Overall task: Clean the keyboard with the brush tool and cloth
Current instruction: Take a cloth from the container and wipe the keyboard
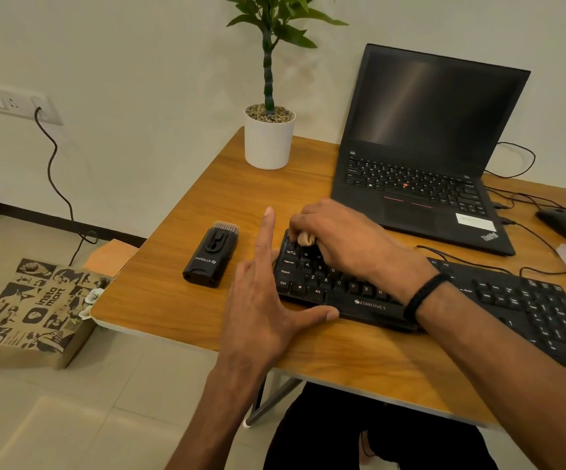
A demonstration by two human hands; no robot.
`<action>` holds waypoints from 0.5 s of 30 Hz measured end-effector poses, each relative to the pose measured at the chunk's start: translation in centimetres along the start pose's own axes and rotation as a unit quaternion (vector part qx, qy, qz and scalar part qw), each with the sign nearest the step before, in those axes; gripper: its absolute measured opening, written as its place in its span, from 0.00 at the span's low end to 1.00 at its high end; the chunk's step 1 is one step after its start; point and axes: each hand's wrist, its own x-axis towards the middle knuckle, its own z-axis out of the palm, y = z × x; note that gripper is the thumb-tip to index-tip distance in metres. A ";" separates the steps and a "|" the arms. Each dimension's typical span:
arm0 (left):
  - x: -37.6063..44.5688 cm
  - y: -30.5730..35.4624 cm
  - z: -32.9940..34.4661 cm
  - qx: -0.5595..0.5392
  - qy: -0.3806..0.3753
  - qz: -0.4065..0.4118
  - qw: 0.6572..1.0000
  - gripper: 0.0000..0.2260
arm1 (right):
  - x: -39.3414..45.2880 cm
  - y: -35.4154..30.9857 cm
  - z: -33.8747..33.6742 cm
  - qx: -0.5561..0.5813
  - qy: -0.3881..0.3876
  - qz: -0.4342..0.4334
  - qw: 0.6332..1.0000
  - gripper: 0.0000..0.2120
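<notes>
Right hand (339, 239) pinches cloth (305, 238) on keyboard (369, 305); left hand (264, 296) spread, steadying its edge. Brush tool (211, 256) on bench (186, 296).

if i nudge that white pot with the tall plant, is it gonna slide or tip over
The white pot probably tips more readily than it slides: the plant rises well above its narrow base. The pebbles filling the top suggest some weight down low, which may steady it. It stands near the wooden table corner, so a hard push looks risky.
</notes>
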 end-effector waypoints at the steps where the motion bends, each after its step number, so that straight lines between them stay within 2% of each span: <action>1: 0.0 0.0 0.0 0.000 0.001 0.001 1.000 0.69 | 0.2 0.1 -0.2 -0.012 0.002 -0.001 1.000 0.14; 5: 0.0 0.1 0.0 -0.004 0.007 0.001 1.000 0.69 | 1.1 0.0 -0.2 -0.048 0.012 0.002 0.999 0.13; 11: 0.0 -0.1 0.0 -0.008 0.004 -0.001 1.000 0.69 | 0.4 0.5 -0.3 0.037 -0.006 0.014 0.999 0.16; 15: 0.1 0.0 0.1 -0.003 0.002 0.000 1.000 0.69 | 1.1 0.7 -0.2 -0.003 0.006 0.026 1.000 0.15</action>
